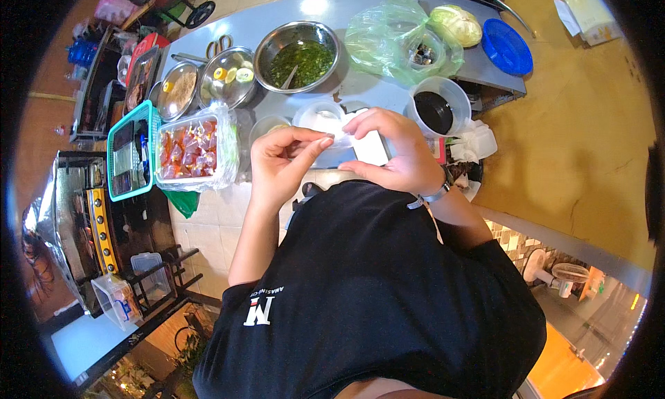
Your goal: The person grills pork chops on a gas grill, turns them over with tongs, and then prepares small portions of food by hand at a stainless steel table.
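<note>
My left hand (288, 160) is raised over the front of the table, its thumb and index fingertips pinched together. Whether something thin is between them is too small to tell. Facing it, my right hand (400, 149) is curved, with a wide gap between the thumb and the other fingers. Its fingertips are close to my left fingertips. Beneath the hands is a clear plastic container (318, 113), partly hidden by them. A white rectangular item (371, 148) shows between my right thumb and fingers. Left of the container is another clear tub (265, 126), partly covered by my left hand.
Beyond my hands are a steel bowl of green herb liquid (306, 61), a bowl with cut citrus (226, 77) and a green plastic bag (374, 45). A tub of dark liquid (434, 110) stands right. Leftward are small bags of reddish liquid (187, 152) and a turquoise basket (117, 186).
</note>
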Motion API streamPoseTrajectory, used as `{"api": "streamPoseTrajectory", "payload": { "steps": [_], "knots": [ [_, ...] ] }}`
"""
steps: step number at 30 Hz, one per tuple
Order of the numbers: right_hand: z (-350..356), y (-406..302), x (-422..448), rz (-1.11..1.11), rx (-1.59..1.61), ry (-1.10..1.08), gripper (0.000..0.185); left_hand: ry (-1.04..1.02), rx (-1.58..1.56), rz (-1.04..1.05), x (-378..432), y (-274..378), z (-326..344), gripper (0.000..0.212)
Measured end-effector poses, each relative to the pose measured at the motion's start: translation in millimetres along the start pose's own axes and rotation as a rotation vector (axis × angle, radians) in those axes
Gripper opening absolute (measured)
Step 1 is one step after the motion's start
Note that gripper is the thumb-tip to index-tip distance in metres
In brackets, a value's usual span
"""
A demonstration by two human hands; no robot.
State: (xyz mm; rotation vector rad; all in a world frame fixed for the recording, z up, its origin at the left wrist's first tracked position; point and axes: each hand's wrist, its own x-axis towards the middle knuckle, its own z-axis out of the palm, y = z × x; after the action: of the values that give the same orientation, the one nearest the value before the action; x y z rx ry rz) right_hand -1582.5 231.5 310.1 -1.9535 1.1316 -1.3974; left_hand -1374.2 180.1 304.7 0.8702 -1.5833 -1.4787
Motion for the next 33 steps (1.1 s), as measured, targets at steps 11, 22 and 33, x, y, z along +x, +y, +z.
{"api": "streamPoseTrajectory", "payload": {
  "steps": [11,22,33],
  "knots": [
    [-13,5,-4,-0.053,-0.263,0.063,0.015,-0.190,-0.272,-0.299,15,-23,-4,0.009],
    [-16,4,-3,-0.173,-0.372,0.035,0.022,-0.311,-0.399,-0.547,11,-40,-16,0.021],
    [-16,12,-11,-0.198,-0.439,0.005,0.023,-0.183,0.578,0.262,15,-21,18,0.062]
  ]
}}
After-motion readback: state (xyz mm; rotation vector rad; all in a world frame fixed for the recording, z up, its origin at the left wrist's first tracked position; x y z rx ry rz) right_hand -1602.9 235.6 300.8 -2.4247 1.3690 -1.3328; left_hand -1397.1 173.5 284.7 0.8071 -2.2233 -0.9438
